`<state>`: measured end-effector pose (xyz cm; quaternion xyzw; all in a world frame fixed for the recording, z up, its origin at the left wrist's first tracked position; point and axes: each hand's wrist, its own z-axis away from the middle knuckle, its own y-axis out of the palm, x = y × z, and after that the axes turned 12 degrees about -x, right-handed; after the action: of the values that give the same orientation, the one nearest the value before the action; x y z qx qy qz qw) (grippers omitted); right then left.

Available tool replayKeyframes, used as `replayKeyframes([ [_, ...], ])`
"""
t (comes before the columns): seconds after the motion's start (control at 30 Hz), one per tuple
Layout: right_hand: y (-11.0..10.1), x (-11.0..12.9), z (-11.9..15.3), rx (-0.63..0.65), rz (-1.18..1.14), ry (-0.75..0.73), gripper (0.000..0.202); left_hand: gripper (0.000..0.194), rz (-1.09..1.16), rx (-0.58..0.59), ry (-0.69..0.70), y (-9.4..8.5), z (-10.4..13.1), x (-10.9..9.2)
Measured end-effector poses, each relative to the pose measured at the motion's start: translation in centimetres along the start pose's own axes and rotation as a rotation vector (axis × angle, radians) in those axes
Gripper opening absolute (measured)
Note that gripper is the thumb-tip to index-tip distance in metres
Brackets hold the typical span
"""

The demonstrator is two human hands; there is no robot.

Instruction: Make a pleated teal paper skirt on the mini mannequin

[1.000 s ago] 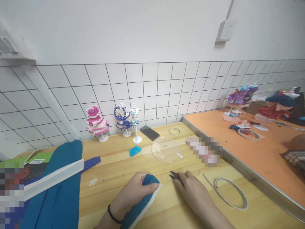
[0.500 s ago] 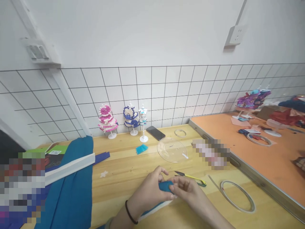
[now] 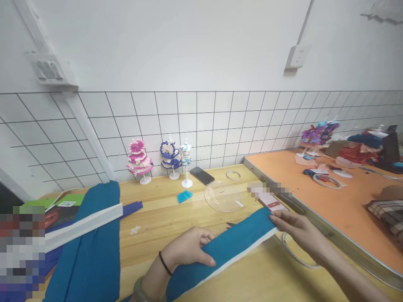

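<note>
A long teal fabric strip (image 3: pixel 242 237) with a white lower edge is stretched slantwise between my hands above the wooden table. My left hand (image 3: pixel 192 247) grips its middle part, thumb on top and fingers behind the upper edge. At the far right end, my right hand (image 3: pixel 291 226) pinches the strip's corner between thumb and fingers. Dark blade tips of the thread snips (image 3: pixel 231 225) peek out behind the strip, which hides the rest of them. Under my right wrist lies a coiled pale band (image 3: pixel 294 253), partly covered.
Teal cloth (image 3: pixel 100 235) and a white strip (image 3: pixel 85 224) lie at the left. Small dress stands (image 3: pixel 186 163), a phone (image 3: pixel 202 175), a clear disc (image 3: pixel 220 199) and pleated turquoise fabric (image 3: pixel 184 196) are at the back. A metal-edged orange table (image 3: pixel 352 214) adjoins at the right.
The teal strip, bunched between my hands before, is now spread out. My right hand has moved right and up with its end; my left hand has shifted slightly left and down.
</note>
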<state>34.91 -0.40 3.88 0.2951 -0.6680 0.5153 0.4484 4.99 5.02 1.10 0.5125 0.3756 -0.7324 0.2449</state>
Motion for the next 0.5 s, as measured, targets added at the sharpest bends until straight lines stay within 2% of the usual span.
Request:
replayKeyframes([
  [0.13,-3.4,-2.0,-1.3,-0.033,0.085,-0.021,0.035,0.052,-0.048,-0.001,-0.050,0.2,-0.7,1.6],
  [0.27,-6.2,-4.2,-2.0,-0.102,0.213,-0.016,0.039,0.049,-0.125,0.011,-0.089,0.1,-1.3,2.6],
  [0.37,-7.5,-5.7,-2.1,-0.123,0.287,-0.033,0.041,0.044,-0.205,-0.030,-0.091,-0.2,-1.4,2.8],
  [0.5,-8.1,-7.2,-1.7,-0.164,0.345,-0.050,0.042,0.035,-0.309,-0.083,-0.058,-1.0,-1.2,2.9],
])
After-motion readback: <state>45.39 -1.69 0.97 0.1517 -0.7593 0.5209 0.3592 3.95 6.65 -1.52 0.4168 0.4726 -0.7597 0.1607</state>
